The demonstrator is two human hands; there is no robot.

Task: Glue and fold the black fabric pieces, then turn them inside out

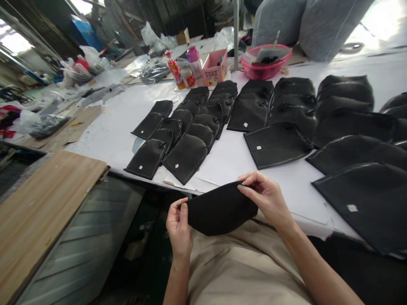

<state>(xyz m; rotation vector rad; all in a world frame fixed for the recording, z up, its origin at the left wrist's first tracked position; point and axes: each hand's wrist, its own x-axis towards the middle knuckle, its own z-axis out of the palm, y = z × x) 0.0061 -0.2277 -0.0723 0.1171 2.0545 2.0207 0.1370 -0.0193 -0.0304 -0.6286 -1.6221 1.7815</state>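
Between my two hands a black fabric piece (219,209) is stretched, with a straight upper edge and a curved lower side. My left hand (179,224) pinches its left corner between thumb and fingers. At the other corner, my right hand (265,197) grips the top edge the same way. The piece hangs over my lap at the table's front edge. Beyond it, overlapping rows of black padded pieces lie on the table; a small pale sticker marks the front piece (186,156) of one row. Nearest my right hand lies another black padded piece (278,146).
A white-covered table (222,156) spreads ahead. At its back stand a pink basin (265,72), a pink box (215,73), a purple-capped bottle (195,67) and a red bottle (174,70). To the left is a wooden board (47,207); grey cushions (330,25) stand at the back right.
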